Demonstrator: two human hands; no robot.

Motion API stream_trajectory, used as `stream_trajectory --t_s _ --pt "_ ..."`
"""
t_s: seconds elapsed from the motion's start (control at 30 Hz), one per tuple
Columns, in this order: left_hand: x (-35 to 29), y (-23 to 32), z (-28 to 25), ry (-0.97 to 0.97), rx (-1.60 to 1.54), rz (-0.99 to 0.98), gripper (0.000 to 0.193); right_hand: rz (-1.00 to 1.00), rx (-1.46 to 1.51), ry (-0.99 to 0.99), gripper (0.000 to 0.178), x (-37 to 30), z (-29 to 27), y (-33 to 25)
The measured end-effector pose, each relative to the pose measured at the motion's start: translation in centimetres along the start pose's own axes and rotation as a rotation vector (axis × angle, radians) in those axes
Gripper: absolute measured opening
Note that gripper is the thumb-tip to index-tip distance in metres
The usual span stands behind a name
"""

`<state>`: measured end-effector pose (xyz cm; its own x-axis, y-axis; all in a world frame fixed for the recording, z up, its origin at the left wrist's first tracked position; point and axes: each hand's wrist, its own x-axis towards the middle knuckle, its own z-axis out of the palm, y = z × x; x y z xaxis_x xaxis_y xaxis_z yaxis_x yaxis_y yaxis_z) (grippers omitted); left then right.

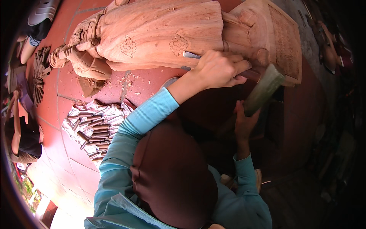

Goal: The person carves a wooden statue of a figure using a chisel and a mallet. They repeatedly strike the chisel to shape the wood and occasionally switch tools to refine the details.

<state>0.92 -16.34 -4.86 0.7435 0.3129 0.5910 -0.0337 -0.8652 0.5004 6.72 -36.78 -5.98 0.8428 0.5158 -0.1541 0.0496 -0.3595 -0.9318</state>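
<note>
A carved wooden statue [148,36] of a robed figure lies across the far side, head to the left and blocky base [284,42] to the right. Cloud-like scrolls mark its robe. My left hand [217,70] is closed round a chisel [191,55]; its metal blade points left along the robe's near edge, and its handle sticks out to the right. To the right and nearer, my right hand [246,120] grips a worn greenish mallet [264,90], raised near the chisel's handle end and slightly blurred. Whether the two touch I cannot tell.
Several chisels [100,133] lie on a striped cloth [72,114] to the left. More tools [39,76] sit in a row by the statue's head. Wood chips [131,80] litter the red tiled floor [70,147]. Another person [26,133] is at the far left.
</note>
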Motion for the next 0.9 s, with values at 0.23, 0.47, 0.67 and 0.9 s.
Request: stream_trajectory --t_s 0.23,0.47,0.67,0.9 --pt "-0.6 0.6 -1.0 -0.008 -0.02 0.056 0.037 -0.094 -0.023 -0.06 0.054 -0.4 -0.2 0.7" --pt "-0.7 2.5 -0.7 0.019 0.007 0.102 0.044 -0.133 0.006 0.041 0.049 0.0 -1.5 -0.2" --pt "-0.4 2.8 -2.7 0.06 0.2 -0.239 0.031 -0.216 -0.069 0.038 0.042 1.4 -2.2 -2.4" --pt "-6.3 -1.1 -7.1 0.236 0.522 -0.688 0.035 -0.196 -0.044 -0.007 0.035 0.6 -1.6 -3.0"
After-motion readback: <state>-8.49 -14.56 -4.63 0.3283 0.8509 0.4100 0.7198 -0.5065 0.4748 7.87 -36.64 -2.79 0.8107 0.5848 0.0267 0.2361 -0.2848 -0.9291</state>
